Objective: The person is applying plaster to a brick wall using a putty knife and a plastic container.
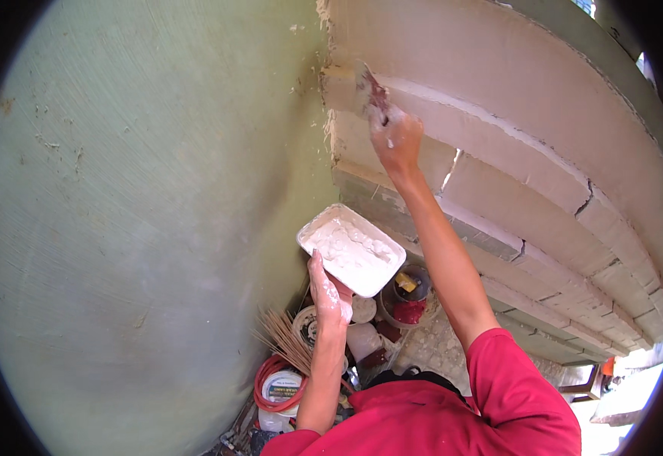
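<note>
My right hand (397,139) is closed round the handle of a putty knife (367,86), raised up near the corner of the two walls. Its blade lies against, or very close to, the block wall (498,68) beside a ledge of pale filler. Lower down, my left hand (327,290) supports a white rectangular tub (397,267) from below and at its side, with the thumb along the rim. Thick white paste (350,245) fills part of the tub. White smears mark both hands. Most of my left fingers are hidden under the tub.
A smooth green wall (149,190) rises on the left. Below the tub stand several buckets, one holding a yellow item (405,282) and a red cloth-like item (409,311). Thin sticks (280,334) and a coiled red hose (263,387) sit by the green wall.
</note>
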{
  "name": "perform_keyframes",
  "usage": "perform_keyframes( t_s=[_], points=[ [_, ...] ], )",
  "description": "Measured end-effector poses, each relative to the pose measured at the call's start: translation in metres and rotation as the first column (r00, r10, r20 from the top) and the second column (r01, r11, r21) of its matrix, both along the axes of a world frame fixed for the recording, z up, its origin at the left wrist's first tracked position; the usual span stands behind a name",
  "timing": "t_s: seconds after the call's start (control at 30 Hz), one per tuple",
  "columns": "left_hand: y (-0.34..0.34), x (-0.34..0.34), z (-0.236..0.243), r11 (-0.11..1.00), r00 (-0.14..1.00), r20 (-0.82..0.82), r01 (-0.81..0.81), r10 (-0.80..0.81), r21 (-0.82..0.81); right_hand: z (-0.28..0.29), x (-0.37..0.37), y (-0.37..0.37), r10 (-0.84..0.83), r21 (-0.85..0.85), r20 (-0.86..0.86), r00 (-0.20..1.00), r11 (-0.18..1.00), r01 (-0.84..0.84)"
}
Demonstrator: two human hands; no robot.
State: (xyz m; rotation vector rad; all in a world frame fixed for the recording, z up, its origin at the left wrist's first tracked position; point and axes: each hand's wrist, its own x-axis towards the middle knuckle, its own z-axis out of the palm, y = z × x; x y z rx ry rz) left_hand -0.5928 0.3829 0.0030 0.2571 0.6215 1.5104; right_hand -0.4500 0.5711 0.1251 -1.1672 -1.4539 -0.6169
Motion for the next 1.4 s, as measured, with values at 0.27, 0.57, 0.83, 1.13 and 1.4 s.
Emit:
perform_keyframes(
  t_s=[0.27, 0.57, 0.83, 1.13, 1.4],
  points=[
    [-0.01, -0.002, -0.006, 1.0, 1.0, -0.01, -0.009, 0.009, -0.012, -0.007, 0.066, -0.106, -0.054, -0.106, -0.274, 0.96, 0.994, 0.026],
    [-0.015, 0.024, -0.005, 0.992, 0.994, 0.034, 0.106, -0.108, 0.073, 0.019, 0.064, -0.18, 0.243, -0.634, -0.345, 0.907, 0.651, -0.416],
    [-0.024, 0.053, -0.014, 0.991, 0.992, -0.026, 0.124, -0.123, 0.047, 0.006, 0.082, -0.195, 0.349, -0.81, -0.052, 0.936, 0.533, -0.244],
    [-0.044, 0.075, -0.014, 0.992, 0.992, -0.061, 0.117, -0.114, 0.05, -0.027, 0.085, -0.221, 0.421, -0.839, 0.167, 0.892, 0.536, -0.095],
    [-0.053, 0.095, -0.024, 0.994, 0.99, -0.113, 0.095, -0.088, 0.056, -0.034, 0.053, -0.23, 0.427, -0.812, 0.467, 0.774, 0.554, 0.184]
  ],
)
